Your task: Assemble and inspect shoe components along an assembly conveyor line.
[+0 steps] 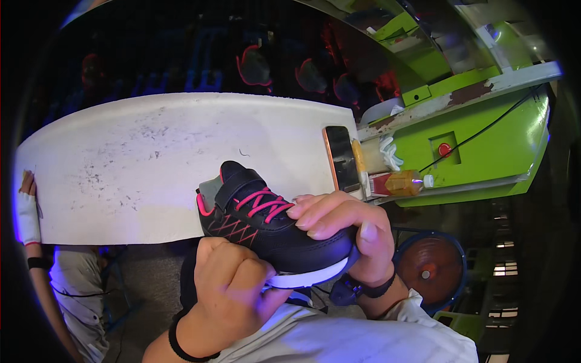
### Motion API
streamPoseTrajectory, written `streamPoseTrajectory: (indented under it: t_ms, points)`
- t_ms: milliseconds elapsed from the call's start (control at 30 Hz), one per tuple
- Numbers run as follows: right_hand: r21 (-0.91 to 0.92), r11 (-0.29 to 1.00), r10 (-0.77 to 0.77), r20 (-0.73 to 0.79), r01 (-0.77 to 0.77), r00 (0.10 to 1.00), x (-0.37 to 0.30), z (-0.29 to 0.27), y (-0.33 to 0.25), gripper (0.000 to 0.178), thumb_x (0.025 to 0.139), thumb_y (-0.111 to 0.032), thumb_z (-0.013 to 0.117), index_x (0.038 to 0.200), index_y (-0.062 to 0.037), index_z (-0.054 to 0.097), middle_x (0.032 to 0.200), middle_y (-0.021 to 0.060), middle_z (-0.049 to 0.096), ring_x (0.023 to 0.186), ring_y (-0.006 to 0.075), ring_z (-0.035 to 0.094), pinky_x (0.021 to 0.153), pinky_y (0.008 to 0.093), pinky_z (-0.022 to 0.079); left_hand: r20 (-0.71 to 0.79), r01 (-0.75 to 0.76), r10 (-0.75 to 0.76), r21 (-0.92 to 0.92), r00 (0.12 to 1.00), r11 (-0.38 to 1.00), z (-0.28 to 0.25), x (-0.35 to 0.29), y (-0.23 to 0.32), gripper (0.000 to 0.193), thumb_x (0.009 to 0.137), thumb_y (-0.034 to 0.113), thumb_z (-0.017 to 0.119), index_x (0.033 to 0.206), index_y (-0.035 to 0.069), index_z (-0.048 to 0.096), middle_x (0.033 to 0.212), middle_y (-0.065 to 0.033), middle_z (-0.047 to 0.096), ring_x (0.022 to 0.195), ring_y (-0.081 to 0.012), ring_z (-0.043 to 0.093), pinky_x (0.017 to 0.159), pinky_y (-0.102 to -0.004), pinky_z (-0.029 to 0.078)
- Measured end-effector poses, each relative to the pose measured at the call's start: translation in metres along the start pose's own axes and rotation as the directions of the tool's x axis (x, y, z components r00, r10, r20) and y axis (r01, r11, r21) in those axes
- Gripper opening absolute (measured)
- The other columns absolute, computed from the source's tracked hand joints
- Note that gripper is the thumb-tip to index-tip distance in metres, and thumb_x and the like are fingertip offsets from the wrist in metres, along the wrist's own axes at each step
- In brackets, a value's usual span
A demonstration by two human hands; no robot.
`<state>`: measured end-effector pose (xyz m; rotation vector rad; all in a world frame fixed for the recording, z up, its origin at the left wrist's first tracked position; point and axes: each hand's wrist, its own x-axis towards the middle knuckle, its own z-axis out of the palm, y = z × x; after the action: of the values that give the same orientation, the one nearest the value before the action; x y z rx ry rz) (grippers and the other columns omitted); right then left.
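A black sneaker [290,244] with pink crisscross laces, a strap and a white sole is held tilted over the near edge of the white work surface. My right hand [357,227] is wrapped around its toe end, fingers over the upper and thumb at the tip. Closed against the near side of the shoe, my left hand [233,293] pinches at the edge of the white sole [311,276]. Its curled fingertips are partly hidden, so I cannot tell whether something small sits in them too. The shoe's heel, with a pink collar lining, points away to the left.
On the white work surface [139,157], a phone [342,158] lies right of the shoe, beside a bottle [396,183] of yellowish liquid. A green machine panel [484,145] with a red button stands at the right. A fan [428,272] is below. Another person's gloved hand [27,212] rests far left.
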<state>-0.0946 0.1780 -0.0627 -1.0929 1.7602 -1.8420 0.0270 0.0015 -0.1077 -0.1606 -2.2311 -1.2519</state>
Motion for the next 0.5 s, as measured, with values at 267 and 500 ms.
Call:
streamPoseTrajectory:
  t_ms: [267,500]
  points:
    - [0.102,0.994,0.049,-0.052,-0.044,0.997,-0.011,-0.010,0.014,0.052,0.087,-0.048,0.070,0.101,0.0019,0.069,0.105,0.0186,0.068,0.112,0.0348,0.064,0.109,0.0517,0.042,-0.004,0.014,-0.014,-0.046,1.000,0.999,0.014,0.002,-0.009,0.036,0.056,0.017,0.087,0.078,0.010,0.059,0.074,-0.0043,0.047,0.069,-0.0252,0.048,0.070,-0.0389,0.037]
    - [0.266,0.961,0.129,-0.172,-0.080,0.977,-0.016,-0.030,0.028,0.045,0.083,-0.044,0.074,0.099,-0.0025,0.067,0.106,0.0165,0.067,0.116,0.0347,0.062,0.109,0.0497,0.043,0.061,-0.017,0.008,0.157,0.998,0.987,0.020,0.000,-0.035,0.036,0.057,0.022,0.085,0.078,0.011,0.057,0.080,-0.0066,0.050,0.072,-0.0259,0.050,0.070,-0.0404,0.035]
